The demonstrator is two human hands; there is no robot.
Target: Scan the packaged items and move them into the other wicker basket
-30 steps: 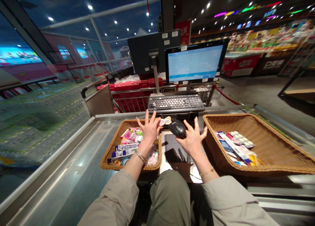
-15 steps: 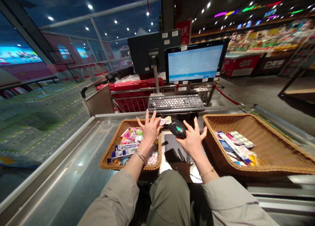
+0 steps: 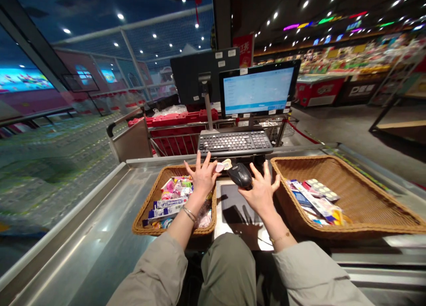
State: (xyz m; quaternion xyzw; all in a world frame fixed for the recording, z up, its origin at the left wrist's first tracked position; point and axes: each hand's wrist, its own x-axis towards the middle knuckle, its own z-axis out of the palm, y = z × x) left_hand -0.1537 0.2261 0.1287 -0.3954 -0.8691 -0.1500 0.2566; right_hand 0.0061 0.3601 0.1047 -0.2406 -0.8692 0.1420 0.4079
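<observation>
My left hand (image 3: 203, 177) hangs with its fingers spread above a wicker basket (image 3: 146, 204) of packaged small goods (image 3: 169, 198). Its fingertips are close to a small pink and beige item (image 3: 222, 165) and hold nothing. My right hand (image 3: 262, 192) is raised with its fingers apart, right next to a black mouse-shaped scanner (image 3: 239, 175), and does not grip it. Under that hand lies a dark pad (image 3: 236, 204). A second wicker basket (image 3: 376, 186) to the right holds flat packets and cards (image 3: 314, 197).
A keyboard (image 3: 234, 142) and monitor (image 3: 258, 87) stand just beyond my hands. A steel counter (image 3: 89, 217) runs along the left. Behind the keyboard is a wire shopping cart (image 3: 173, 141) with a red crate (image 3: 186, 118). Shop displays line the far right.
The whole view has shifted slightly. A green light on the black scanner half a second ago is now off. Both hands remain raised in nearly the same place.
</observation>
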